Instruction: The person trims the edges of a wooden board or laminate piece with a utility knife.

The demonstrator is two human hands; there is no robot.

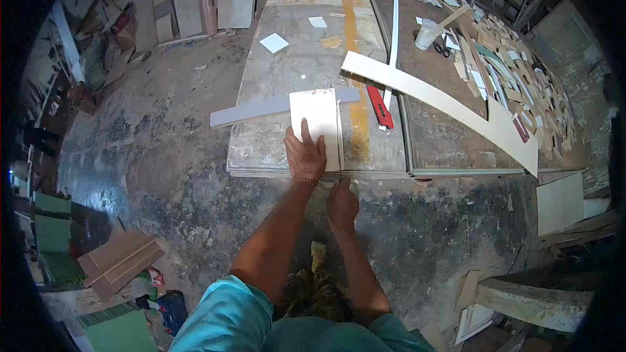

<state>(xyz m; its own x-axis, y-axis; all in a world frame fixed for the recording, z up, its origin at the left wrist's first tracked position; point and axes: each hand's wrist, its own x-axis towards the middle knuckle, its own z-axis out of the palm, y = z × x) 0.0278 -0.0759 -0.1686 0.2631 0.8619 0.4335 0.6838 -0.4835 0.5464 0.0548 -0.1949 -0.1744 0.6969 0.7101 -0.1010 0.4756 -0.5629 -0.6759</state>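
My left hand point(305, 156) lies on a white rectangular board point(315, 105), fingers spread, pressing it down. Beneath that board, a long pale grey strip point(251, 111) runs crosswise on the worktable point(264, 150). My right hand point(342, 207) is closed in a fist just off the table's front edge, below the board's right side. A thin dark line, perhaps a blade, runs up from the fist along that side; what I grip is mostly hidden. To the right lies a red-handled tool point(379, 107), near a long cream-coloured angled board point(424, 88).
Many wood offcuts point(521, 85) cover the right-hand table, with a clear plastic cup point(427, 34) and scissors point(441, 48). A long white strip point(394, 19) lies along the join. Small white squares point(274, 43) rest farther back. Brown panels point(120, 261) lie on the floor at left.
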